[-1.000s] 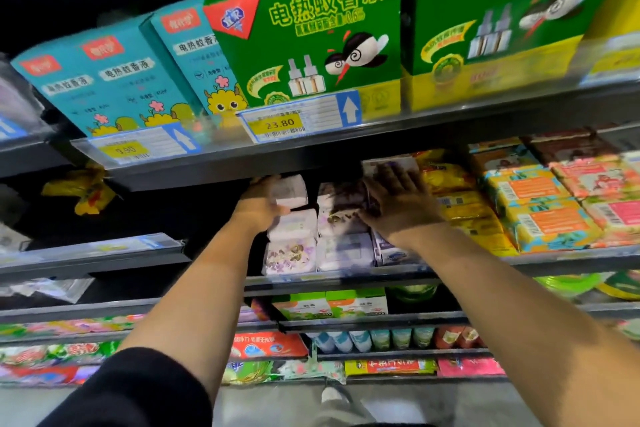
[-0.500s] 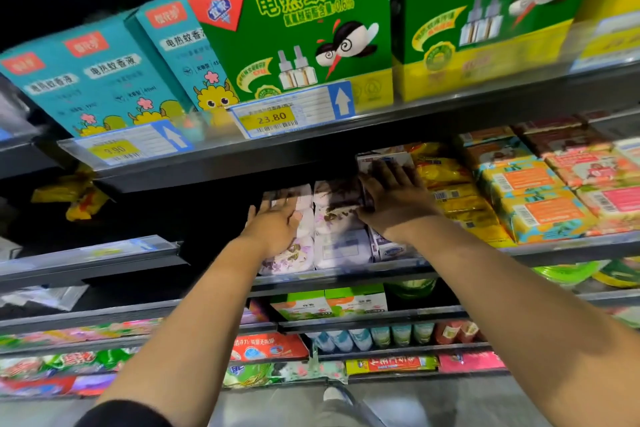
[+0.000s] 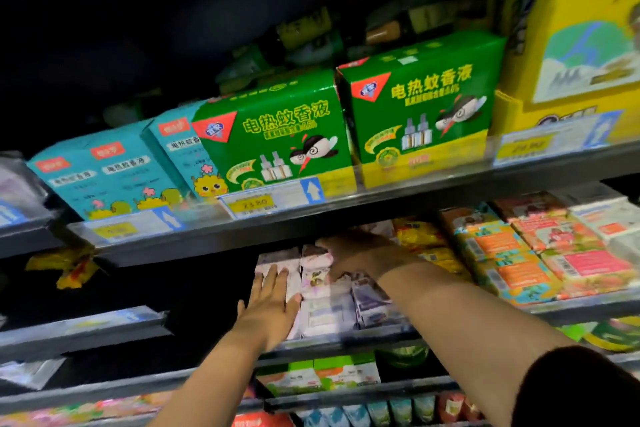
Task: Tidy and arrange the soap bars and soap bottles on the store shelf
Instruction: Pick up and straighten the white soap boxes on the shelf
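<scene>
White and pink wrapped soap bars lie in two rows on the middle shelf. My left hand lies flat with straight fingers on the left row, pressing it. My right hand reaches further back, fingers spread over the top of the right row and a purple-white soap box beside it. Whether its fingers curl round a bar is hidden by blur.
Yellow packs and orange-green soap packs fill the shelf to the right. Green mosquito-liquid boxes and teal boxes stand on the shelf above, close over my hands. Lower shelves hold more packs and small bottles.
The view has tilted upward and blurred. My left hand slid down to lie flat on the left row of soap bars. My right hand stays on the right row.
</scene>
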Action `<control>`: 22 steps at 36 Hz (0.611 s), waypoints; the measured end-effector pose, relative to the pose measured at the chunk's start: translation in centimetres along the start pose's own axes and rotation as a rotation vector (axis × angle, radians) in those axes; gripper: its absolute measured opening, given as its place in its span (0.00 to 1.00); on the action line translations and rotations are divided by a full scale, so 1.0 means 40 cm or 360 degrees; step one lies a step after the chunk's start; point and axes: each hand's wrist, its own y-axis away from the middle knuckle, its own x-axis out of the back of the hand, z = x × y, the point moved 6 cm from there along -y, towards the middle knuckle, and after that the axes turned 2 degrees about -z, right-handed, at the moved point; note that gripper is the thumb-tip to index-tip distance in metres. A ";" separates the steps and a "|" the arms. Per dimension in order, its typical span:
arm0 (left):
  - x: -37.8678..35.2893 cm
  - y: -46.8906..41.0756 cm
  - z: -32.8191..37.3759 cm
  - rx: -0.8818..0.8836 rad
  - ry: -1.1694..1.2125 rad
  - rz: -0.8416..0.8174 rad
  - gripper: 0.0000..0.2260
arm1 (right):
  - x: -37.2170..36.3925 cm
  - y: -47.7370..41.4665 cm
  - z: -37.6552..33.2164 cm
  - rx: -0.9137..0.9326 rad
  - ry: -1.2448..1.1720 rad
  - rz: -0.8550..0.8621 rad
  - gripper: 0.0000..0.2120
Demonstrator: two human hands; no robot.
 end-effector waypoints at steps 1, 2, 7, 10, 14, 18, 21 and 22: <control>0.000 0.001 0.001 0.0008 -0.0004 0.0000 0.29 | -0.019 -0.005 -0.004 -0.0035 -0.0032 -0.0067 0.41; 0.000 0.002 0.003 0.0016 -0.0002 -0.0001 0.29 | -0.032 -0.014 -0.006 -0.0046 -0.0067 -0.0118 0.43; -0.002 -0.001 0.005 0.0016 -0.0009 -0.0005 0.30 | -0.028 -0.028 -0.024 -0.0072 0.0009 -0.0161 0.42; -0.005 -0.003 0.001 -0.0004 0.0000 0.0029 0.30 | -0.029 -0.033 -0.043 -0.0124 0.0079 -0.0169 0.39; -0.008 -0.002 -0.004 -0.0026 0.0047 0.0102 0.30 | -0.026 -0.034 -0.050 -0.0165 0.0032 -0.0177 0.36; -0.014 -0.004 -0.015 -0.0051 0.0051 0.0157 0.34 | -0.029 -0.027 -0.052 -0.0128 0.0021 -0.0094 0.45; -0.017 -0.006 -0.020 -0.0056 0.0045 0.0171 0.36 | -0.033 -0.025 -0.043 -0.0096 -0.0035 -0.0032 0.41; -0.017 -0.006 -0.020 -0.0058 0.0049 0.0181 0.37 | -0.034 -0.024 -0.040 -0.0093 -0.0042 -0.0022 0.40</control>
